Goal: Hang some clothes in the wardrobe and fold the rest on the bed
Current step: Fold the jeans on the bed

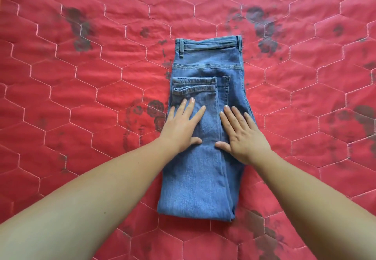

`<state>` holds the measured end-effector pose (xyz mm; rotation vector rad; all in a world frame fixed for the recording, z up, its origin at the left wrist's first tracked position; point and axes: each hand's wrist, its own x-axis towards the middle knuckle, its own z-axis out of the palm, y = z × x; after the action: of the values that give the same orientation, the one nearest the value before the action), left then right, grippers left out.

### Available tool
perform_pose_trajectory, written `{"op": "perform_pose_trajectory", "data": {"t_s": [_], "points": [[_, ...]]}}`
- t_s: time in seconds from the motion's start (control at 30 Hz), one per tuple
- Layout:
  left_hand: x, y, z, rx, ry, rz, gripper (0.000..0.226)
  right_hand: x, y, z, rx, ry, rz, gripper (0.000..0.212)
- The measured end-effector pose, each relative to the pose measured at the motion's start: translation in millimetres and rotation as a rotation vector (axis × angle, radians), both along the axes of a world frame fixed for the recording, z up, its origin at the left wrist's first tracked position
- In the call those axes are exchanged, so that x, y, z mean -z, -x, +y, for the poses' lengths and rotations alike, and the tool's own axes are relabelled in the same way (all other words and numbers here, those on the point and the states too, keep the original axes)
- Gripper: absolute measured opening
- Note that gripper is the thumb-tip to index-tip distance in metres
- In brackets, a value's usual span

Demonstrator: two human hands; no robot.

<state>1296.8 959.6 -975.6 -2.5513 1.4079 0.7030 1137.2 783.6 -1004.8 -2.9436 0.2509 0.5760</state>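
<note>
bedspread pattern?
Red bedspread, pale hexagon quilting, faded dark rose prints; head view.

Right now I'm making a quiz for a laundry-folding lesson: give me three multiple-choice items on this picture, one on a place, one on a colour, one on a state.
1. Where do the jeans lie?
A) on the bedspread
B) on a hanger
C) in a drawer

2. What colour is the bedspread?
A) white
B) red
C) green

3. How are the left hand and right hand placed on the jeans?
A) gripping the waistband
B) lifted clear
C) pressing flat, fingers straight

Answers:
1 A, the quilted cover shows all round the denim.
2 B, it is red cloth with pale hexagon stitching.
3 C, both palms lie on the folded legs.
</note>
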Motion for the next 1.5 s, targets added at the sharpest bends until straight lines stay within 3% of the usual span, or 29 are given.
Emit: {"op": "perform_pose_trajectory", "data": {"t_s": [0.13, 0.27, 0.33, 0.57, 0.73, 0.9, 1.07, 1.17, 1.23, 1.4, 1.5], "points": [[2, -2, 5, 0.002, 0.027, 0.013, 0.11, -13, -11, -2, 0.004, -0.037, 0.079, 0.097], [2, -19, 2, 0.001, 0.231, -0.199, 0.085, -28, -55, 0, 0.022, -0.016, -0.215, 0.083], [6, -40, -3, 0.001, 0.221, -0.27, 0.082, -26, -84, 1, -0.041, -0.009, -0.251, 0.086], [25, -83, -8, 0.049, 0.091, -0.112, 0.095, 0, -113, -11, -0.008, 0.022, 0.027, 0.1], [17, -74, -4, -0.037, 0.129, -0.128, 0.089, -5, -88, -12, 0.084, 0.071, -0.116, 0.091], [31, -65, 12, -0.06, 0.159, -0.083, 0.085, 14, -44, -20, 0.232, 0.053, -0.104, 0.091], [31, -67, 8, -0.059, 0.172, -0.1, 0.084, 10, -50, -22, 0.225, 0.055, -0.081, 0.09], [23, -79, -3, -0.081, 0.241, -0.171, 0.077, -4, -79, -24, 0.314, 0.017, -0.207, 0.086], [21, -95, -25, -0.092, 0.257, -0.2, 0.078, -12, -113, -28, 0.303, 0.004, -0.227, 0.089], [27, -125, -57, -0.034, 0.092, -0.136, 0.096, -12, -162, -54, 0.181, 0.098, 0.006, 0.121], [30, -129, -56, -0.035, 0.065, -0.09, 0.103, -9, -165, -61, 0.205, 0.016, 0.081, 0.129]]}}
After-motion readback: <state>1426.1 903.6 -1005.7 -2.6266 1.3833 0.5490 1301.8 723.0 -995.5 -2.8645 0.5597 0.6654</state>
